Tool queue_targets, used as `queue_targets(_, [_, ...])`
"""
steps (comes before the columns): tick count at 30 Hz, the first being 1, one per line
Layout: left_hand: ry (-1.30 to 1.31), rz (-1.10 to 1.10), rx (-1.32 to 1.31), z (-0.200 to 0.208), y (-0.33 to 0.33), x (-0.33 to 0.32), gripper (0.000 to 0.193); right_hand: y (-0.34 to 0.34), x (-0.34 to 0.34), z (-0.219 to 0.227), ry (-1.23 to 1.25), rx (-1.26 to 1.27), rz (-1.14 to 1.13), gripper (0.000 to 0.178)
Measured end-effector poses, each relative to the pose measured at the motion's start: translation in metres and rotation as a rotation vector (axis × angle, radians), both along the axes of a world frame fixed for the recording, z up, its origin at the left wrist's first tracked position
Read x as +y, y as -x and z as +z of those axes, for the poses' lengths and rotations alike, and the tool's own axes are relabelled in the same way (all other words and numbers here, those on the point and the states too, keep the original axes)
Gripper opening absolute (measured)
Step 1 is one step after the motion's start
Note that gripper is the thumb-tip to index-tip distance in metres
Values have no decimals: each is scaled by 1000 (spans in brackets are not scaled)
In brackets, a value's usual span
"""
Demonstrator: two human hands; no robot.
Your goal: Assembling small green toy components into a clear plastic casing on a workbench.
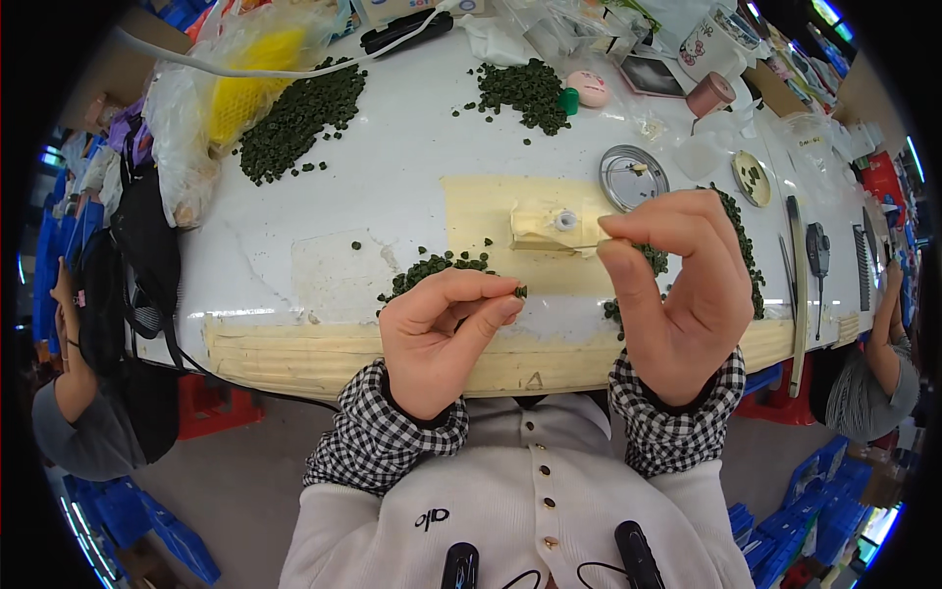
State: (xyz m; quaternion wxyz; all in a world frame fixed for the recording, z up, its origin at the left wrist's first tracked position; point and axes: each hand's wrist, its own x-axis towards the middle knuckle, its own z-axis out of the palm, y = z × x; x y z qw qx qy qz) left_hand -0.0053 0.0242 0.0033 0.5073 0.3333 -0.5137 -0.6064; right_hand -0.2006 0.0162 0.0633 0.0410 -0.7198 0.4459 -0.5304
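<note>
My left hand (437, 334) pinches a small dark green piece (521, 292) between thumb and forefinger, above the front of the table. My right hand (677, 285) is raised to the right of it, thumb and forefinger curled close together. Whatever those fingertips hold, if anything, is too small to make out. Just left of them sits a block wrapped in cream tape (535, 224), with a small white ring (565, 220) on it. Loose green pieces (432, 270) lie in a pile behind my left hand. More of them show partly hidden behind my right hand.
Bigger piles of green pieces (299, 123) lie farther back, beside plastic bags (182, 137). A round metal lid (633, 177) and a small dish (752, 179) stand to the right, near a screwdriver (817, 257). Cream tape (294, 348) covers the front edge. Other people sit at both sides.
</note>
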Motion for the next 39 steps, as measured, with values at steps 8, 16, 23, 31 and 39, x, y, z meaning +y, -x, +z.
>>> queue_targets(8, [45,4,-28,0,1,-1,17,-8,5,-11,-379,-191,365,17])
queue_targets(16, [44,-1,-32,0,1,-1,16,-12,2,-17,-343,-239,360,10])
queue_targets(23, [49,9,-26,-1,2,-1,16,-12,2,-16,-345,-254,361,10])
queue_targets(31, [21,25,-34,-1,1,1,16,-4,-17,-24,-29,-33,-93,9])
queue_targets(39, [37,35,-8,-1,0,-1,17,-4,-18,-27,-114,225,-185,13])
